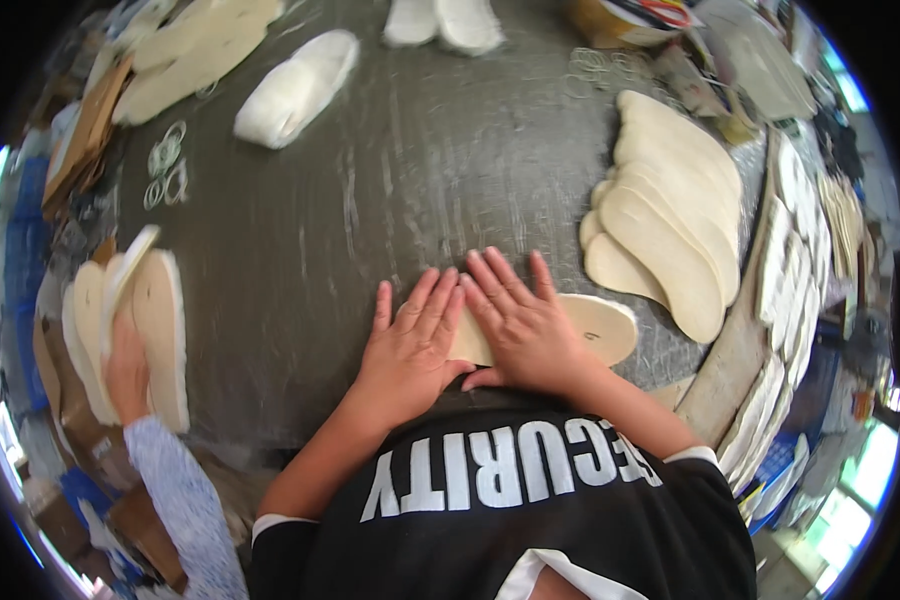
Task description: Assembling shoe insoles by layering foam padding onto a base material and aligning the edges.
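Close in front of my body, a cream insole (608, 326) with a small dark mark lies flat on the dark table. My right hand (522, 330) rests palm down on the insole, fingers stretched out and spread; one end of it shows beyond that hand. Beside it, my left hand (410, 348) lies flat with its fingers extended over the insole's other end, mostly hiding that end. The fingertips of the two hands nearly meet. A fanned stack of cream insoles (665, 215) sits to the right of my right hand.
At the left edge a co-worker's hand (127, 370) holds insoles (160, 330). White fluffy slippers (298, 90) stand toward the back, near tied loops of cord (167, 165). Large cream sheets (195, 50) lie far left. White padded pieces (790, 290) line the right edge.
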`<act>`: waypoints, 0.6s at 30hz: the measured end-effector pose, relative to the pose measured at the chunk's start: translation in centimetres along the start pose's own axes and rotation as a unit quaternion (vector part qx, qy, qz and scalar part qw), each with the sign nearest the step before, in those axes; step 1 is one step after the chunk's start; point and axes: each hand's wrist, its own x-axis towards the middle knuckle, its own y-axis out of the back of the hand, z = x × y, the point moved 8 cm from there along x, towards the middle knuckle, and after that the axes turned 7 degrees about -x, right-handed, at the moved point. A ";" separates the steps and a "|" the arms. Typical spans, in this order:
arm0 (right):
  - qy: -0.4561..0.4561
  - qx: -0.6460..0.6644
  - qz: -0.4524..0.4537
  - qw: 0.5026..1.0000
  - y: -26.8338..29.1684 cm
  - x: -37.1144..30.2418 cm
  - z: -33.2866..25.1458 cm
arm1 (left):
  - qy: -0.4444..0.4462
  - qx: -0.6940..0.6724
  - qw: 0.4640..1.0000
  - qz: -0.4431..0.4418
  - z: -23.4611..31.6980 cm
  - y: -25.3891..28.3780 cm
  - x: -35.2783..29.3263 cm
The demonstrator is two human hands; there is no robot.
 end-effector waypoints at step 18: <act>-0.191 0.135 0.287 0.929 0.1 -9.9 4.4 | -0.078 0.035 0.991 0.102 -4.7 6.1 -5.4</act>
